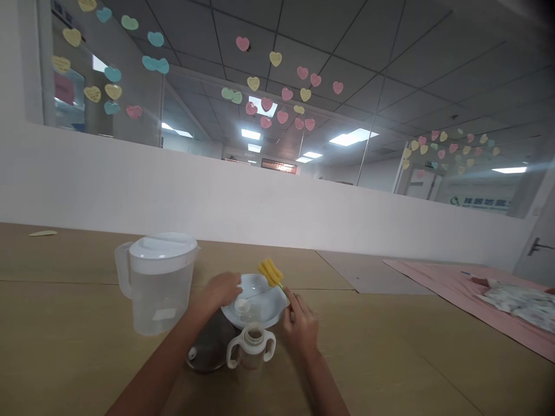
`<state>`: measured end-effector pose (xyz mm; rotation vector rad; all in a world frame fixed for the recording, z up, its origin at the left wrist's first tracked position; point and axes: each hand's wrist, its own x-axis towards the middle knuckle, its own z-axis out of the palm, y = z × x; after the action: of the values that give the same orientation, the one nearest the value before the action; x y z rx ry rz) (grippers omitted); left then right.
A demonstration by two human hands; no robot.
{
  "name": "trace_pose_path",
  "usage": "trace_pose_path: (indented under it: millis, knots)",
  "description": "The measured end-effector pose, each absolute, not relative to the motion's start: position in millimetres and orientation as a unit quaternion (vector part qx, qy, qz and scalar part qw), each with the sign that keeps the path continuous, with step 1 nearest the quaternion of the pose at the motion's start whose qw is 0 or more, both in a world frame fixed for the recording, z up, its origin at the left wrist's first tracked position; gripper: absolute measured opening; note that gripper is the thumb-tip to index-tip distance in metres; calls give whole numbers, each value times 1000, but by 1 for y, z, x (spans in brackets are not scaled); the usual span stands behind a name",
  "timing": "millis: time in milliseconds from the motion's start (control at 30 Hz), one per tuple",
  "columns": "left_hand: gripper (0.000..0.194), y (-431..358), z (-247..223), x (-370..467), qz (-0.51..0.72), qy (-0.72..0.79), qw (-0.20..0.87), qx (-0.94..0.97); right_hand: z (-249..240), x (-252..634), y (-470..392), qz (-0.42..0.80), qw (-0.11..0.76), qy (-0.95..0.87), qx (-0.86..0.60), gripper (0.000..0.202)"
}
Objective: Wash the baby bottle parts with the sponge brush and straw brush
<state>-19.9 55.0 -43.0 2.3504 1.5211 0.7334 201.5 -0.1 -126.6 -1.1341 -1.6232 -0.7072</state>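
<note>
A sponge bottle brush (271, 273) with a yellow head and a green handle is gripped in my right hand (301, 326), its head over the bowl's right side. My left hand (223, 289) is at the left rim of the white bowl (272, 312), fingers curled; blur hides what is between them. Inside the bowl lie a white cap (241, 306) and a clear piece (254, 314). In front of the bowl stands an uncapped baby bottle (252, 349) with two white handles. A dark round lid or tray (212, 344) lies under my left forearm.
To the left stands a clear plastic pitcher (161, 294) with a white lid. At the far right, a pink cloth (437, 283) carries a patterned white fabric item (520, 300). A white wall (277, 205) with windows above it borders the table's back.
</note>
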Motion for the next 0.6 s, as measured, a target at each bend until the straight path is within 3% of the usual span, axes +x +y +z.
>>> trace_pose_path:
  millis: [267, 600]
  knots:
    - [10, 51, -74, 5, 128, 473, 127, 862, -130, 200, 5, -290, 502, -673, -459, 37]
    - [38, 50, -69, 15, 186, 415, 136, 880, -131, 199, 6, -272, 497, -688, -454, 38]
